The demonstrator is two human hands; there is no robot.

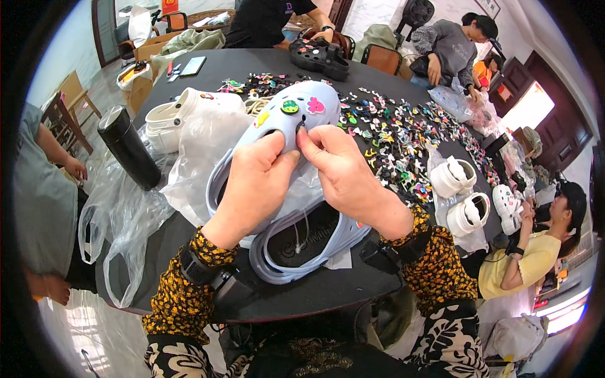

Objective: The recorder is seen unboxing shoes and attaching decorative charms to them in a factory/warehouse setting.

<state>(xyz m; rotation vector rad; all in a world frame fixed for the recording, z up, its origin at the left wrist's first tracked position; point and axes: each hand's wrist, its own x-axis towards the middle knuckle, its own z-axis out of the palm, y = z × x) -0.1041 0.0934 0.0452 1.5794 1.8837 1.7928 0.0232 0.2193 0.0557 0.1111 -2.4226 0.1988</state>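
Note:
My left hand (252, 179) grips a light blue clog (322, 94) by its side, thumb on the upper near an opening. Yellow, green and pink shoe charms sit on the clog's upper. With thumb and forefinger, my right hand (350, 170) pinches a small dark piece, apparently a shoe charm (300, 126), against the upper. Most of that piece is hidden by the fingers. A second light blue clog (337, 249) lies below my hands on the table, its dark insole facing up.
Loose shoe charms (403, 142) cover the table's right side. White clogs (201, 104) and a black bottle (129, 148) stand left, by clear plastic bags (135, 217). More white clogs (452, 176) lie right; a black clog (319, 58) is at the back. Other people work around the table.

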